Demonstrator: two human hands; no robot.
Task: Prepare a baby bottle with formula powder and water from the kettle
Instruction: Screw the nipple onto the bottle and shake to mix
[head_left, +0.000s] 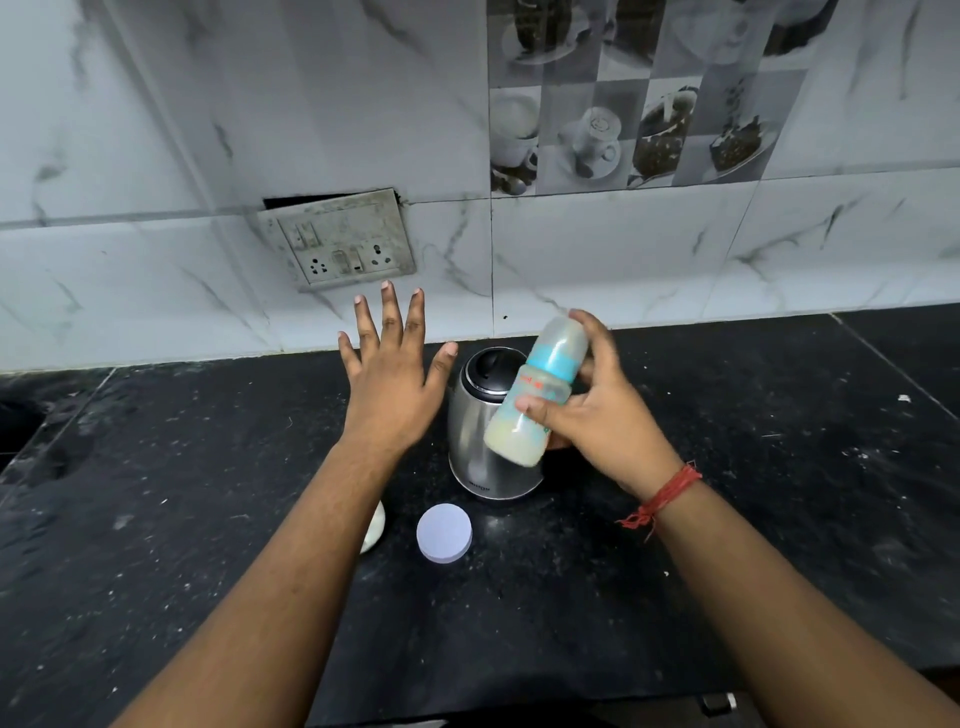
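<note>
Right hand (597, 415): fingers clamped on baby bottle (537, 392), tilted above kettle (485, 426).
Left hand (395, 374): fingers spread, holding nothing.
Progress: bottle capped, milky contents; apparently mixing, nearly finished.

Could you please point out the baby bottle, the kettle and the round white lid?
baby bottle (550, 364): head view, blue collar.
kettle (475, 447): head view, steel body.
round white lid (444, 532): head view, top face.

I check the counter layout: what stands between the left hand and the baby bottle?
In the head view, the kettle; its lid shows between left hand and bottle.
</note>
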